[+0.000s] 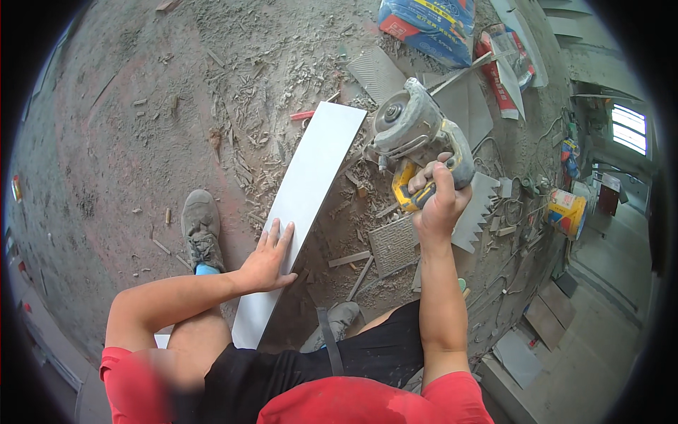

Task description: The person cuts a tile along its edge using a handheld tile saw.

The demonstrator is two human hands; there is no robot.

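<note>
Soft daylight, glaring window (628, 130) at right, bowed edges, black corners

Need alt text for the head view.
The person's right hand holds a dusty, yellow-handled power saw beside a long white board, on which their left hand rests. Debris litters the rough floor.

Floor (120, 134), grey-brown (v. dusty): 1 blue bag (432, 35), upper r.; 1 red pkg. (498, 90), adj.; 1 textured tile pc. (393, 247), ctr.; 1 toothed grey sheet (470, 218); misc. debris (236, 152).
</note>
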